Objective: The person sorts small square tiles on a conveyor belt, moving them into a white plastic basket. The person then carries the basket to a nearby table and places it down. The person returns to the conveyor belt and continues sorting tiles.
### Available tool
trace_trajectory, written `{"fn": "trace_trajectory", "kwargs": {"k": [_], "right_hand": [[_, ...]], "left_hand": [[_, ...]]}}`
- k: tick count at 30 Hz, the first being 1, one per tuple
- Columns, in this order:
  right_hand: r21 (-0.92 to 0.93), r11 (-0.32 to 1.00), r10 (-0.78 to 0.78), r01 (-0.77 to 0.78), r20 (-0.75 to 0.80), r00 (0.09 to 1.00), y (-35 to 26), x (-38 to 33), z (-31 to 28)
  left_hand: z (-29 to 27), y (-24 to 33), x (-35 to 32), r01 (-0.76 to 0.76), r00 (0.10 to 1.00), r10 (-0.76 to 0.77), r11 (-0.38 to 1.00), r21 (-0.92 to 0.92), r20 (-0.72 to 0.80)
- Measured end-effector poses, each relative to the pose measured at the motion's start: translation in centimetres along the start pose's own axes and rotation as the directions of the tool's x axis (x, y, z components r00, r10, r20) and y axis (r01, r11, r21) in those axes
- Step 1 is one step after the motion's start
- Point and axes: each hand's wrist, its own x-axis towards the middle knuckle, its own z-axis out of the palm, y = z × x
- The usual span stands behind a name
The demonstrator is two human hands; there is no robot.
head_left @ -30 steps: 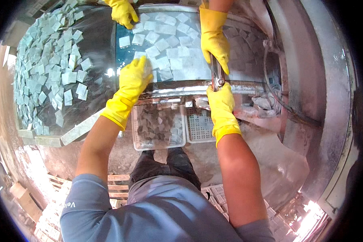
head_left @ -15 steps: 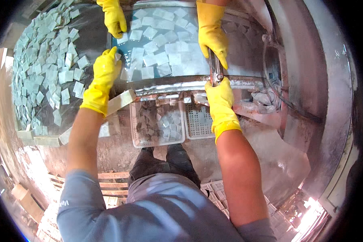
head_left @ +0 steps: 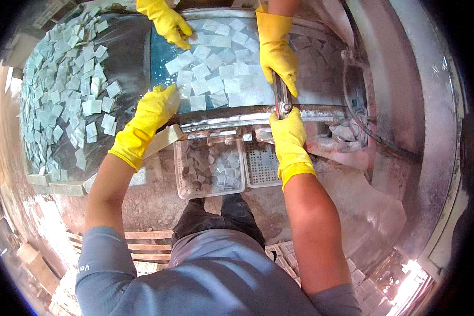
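Observation:
My left hand (head_left: 155,109), in a yellow rubber glove, is at the near left corner of the wet blue belt (head_left: 160,66). Its fingers are bunched at the edge of a pale square tile, mostly hidden under the glove. Wrapped in a matching glove, my right hand (head_left: 289,129) grips the near end of a metal bar (head_left: 283,94) with a bolt on it. Another person's gloved right hand (head_left: 279,59) rests on the bar's far end. That person's left hand (head_left: 171,25) reaches over the belt's far left. Pale square tiles (head_left: 200,70) lie flat on the belt.
A heap of greenish tiles (head_left: 63,97) covers the dark surface at left. Below the belt's near edge sit a white crate (head_left: 181,190) of tile pieces and a perforated crate (head_left: 262,163). At right, a hose (head_left: 379,138) runs along the machine.
My left hand has moved right, from beside the belt to over its corner, with a tile at its fingers. The other person's left hand has moved right too. My right hand stays on the bar.

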Motion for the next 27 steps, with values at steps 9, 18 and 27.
{"fn": "trace_trajectory", "kwargs": {"k": [9, 18, 27], "right_hand": [[-0.016, 1.0, 0.002, -0.001, 0.019, 1.0, -0.5, -0.1, -0.1], [0.006, 1.0, -0.005, 0.005, -0.006, 1.0, -1.1, 0.0, -0.2], [-0.016, 1.0, 0.015, -0.015, 0.019, 1.0, -0.7, -0.3, -0.6]], "left_hand": [[-1.5, -2.7, 1.7, -0.157, 0.956, 0.144, 0.987, 0.032, 0.257], [2.1, -0.9, 2.9, -0.35, 0.899, 0.328, 0.936, 0.025, 0.291], [3.7, -5.0, 0.4, -0.118, 0.972, 0.171, 0.949, -0.293, 0.163]]}}
